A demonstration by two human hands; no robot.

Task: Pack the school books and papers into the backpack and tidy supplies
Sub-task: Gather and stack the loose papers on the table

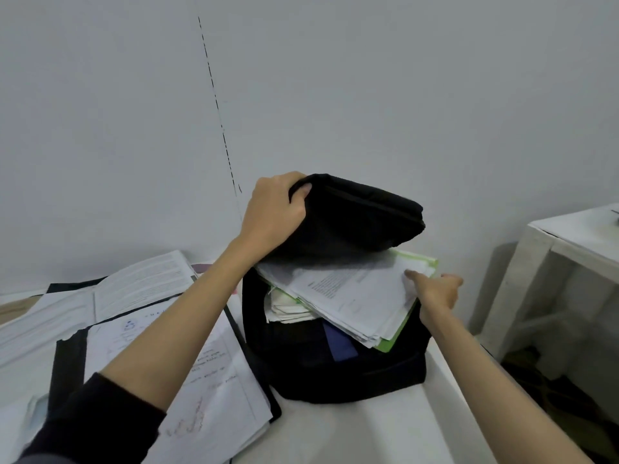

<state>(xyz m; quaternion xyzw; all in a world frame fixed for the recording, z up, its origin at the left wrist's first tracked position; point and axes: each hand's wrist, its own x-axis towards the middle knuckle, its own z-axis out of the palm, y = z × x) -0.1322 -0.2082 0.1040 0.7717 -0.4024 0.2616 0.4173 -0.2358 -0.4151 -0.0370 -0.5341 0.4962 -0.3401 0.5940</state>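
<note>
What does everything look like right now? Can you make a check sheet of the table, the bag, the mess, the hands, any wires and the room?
Surface: white table, partly covered with paper.
Job's things: black backpack stands open; a paper stack on a green folder sticks out of its mouth, not yet fully in.
Clutter: loose papers and an open booklet lie left of the backpack over a black folder.
Hands: left hand grips the backpack's top flap, lifting it; right hand holds the paper stack's right edge, fingers on top.
Cables: nothing seen.
Surroundings: plain pale wall with a dashed line; white side table at right.
</note>
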